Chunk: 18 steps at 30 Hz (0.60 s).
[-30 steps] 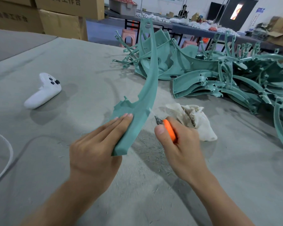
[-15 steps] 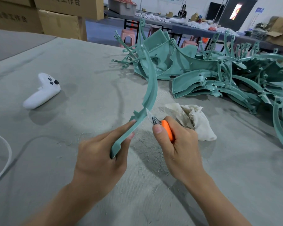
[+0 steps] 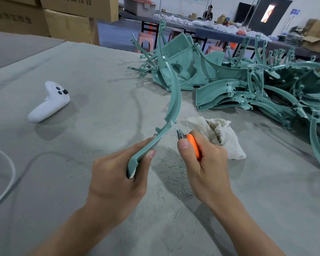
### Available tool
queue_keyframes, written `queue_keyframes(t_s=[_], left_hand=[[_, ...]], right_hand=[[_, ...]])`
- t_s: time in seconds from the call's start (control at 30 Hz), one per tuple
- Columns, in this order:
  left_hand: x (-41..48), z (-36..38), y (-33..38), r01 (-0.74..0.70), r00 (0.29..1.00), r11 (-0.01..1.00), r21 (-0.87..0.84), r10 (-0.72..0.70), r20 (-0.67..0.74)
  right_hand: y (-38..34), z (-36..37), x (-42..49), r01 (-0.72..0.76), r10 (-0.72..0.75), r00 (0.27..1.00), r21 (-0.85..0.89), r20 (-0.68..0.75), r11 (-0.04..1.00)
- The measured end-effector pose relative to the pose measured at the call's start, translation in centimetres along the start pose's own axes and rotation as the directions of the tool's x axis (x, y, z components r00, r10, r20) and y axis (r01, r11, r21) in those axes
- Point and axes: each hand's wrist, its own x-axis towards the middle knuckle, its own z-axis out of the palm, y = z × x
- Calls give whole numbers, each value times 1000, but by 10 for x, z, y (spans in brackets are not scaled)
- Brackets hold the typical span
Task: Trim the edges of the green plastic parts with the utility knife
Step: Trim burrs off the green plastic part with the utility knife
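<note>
A curved green part (image 3: 174,100) is held above the counter (image 3: 103,74), its lower end gripped in the left hand (image 3: 118,174), fingers and thumb closed round it, and its upper end raised toward the far side. The knife (image 3: 193,145), orange-handled, is clasped in the right hand (image 3: 205,163), thumb up by the blade holder; the blade tip is set against the part's right edge, just above the left hand. A crumpled cloth (image 3: 222,133) lies just behind the right hand. A pile of green parts (image 3: 251,87) is heaped at the far right. Fine shavings are scattered under the hands. A white controller (image 3: 48,103) is noted well to the left, a white cable (image 3: 10,174) at the left edge.
</note>
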Motion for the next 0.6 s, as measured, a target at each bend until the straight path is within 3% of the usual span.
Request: queue_keyframes(t_s=[0.47, 0.6], left_hand=[[-5, 1, -2, -78, 997, 997, -9, 78, -4], [-7, 3, -6, -72, 997, 997, 21, 73, -25]], right_hand=[[9, -2, 5, -79, 78, 996, -29, -35, 996], [10, -4, 4, -31, 32, 999, 28, -24, 999]])
